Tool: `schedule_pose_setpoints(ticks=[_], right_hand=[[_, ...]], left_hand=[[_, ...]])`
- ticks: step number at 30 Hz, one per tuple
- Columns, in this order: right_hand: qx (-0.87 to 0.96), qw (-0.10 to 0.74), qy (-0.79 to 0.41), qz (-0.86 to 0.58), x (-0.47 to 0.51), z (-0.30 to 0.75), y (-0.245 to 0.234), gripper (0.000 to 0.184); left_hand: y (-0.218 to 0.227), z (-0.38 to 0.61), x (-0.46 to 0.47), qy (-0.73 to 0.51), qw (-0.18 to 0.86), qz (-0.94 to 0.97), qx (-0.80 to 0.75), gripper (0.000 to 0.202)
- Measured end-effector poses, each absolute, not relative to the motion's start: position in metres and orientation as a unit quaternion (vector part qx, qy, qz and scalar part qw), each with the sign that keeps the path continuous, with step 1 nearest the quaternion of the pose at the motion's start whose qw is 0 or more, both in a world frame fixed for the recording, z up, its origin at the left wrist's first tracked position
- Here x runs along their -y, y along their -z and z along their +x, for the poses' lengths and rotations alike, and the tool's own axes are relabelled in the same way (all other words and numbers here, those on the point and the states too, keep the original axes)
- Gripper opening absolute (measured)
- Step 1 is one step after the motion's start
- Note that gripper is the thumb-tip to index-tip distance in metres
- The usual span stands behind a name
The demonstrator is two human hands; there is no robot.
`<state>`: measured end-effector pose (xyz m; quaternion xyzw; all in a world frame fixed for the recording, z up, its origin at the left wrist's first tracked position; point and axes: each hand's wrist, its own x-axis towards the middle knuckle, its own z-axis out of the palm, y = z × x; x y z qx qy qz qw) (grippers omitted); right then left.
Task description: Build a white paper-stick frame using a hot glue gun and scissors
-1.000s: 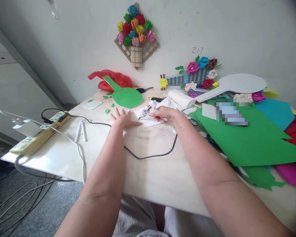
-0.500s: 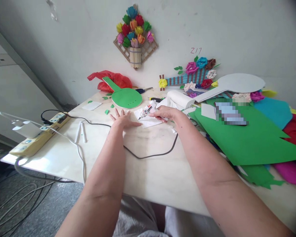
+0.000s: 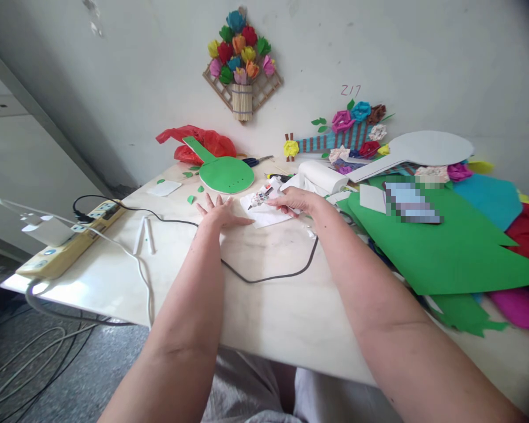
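My left hand lies flat on the table, fingers spread, beside a white paper piece. My right hand is closed around a glue gun whose nozzle points left and down over that paper. Its black cord loops across the table. A green paddle-shaped cutout lies just beyond my left hand.
A power strip with plugged cables sits at the left edge, two white glue sticks near it. Coloured paper sheets pile up on the right. A white roll, scissors and a red bag lie at the back.
The glue gun in my right hand has lifted slightly and shifted a little away from the paper. My left hand has stayed put.
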<state>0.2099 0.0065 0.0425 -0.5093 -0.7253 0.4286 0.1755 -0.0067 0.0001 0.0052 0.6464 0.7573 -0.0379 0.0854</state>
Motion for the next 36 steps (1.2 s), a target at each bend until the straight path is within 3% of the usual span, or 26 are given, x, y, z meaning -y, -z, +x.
schedule_pose_setpoints(ticks=[13, 25, 36], right_hand=[[0.720, 0.146, -0.449, -0.508, -0.014, 0.211, -0.033, 0.034], [0.705, 0.203, -0.435, -0.523, -0.008, 0.204, -0.036, 0.033], [0.717, 0.140, -0.440, -0.522, -0.010, 0.211, -0.040, 0.033]], left_hand=[[-0.009, -0.005, 0.003, 0.036, 0.086, 0.646, -0.757, 0.115], [-0.006, -0.006, 0.001, 0.041, 0.086, 0.647, -0.756, 0.115], [-0.007, -0.006, 0.001, 0.046, 0.086, 0.645, -0.758, 0.114]])
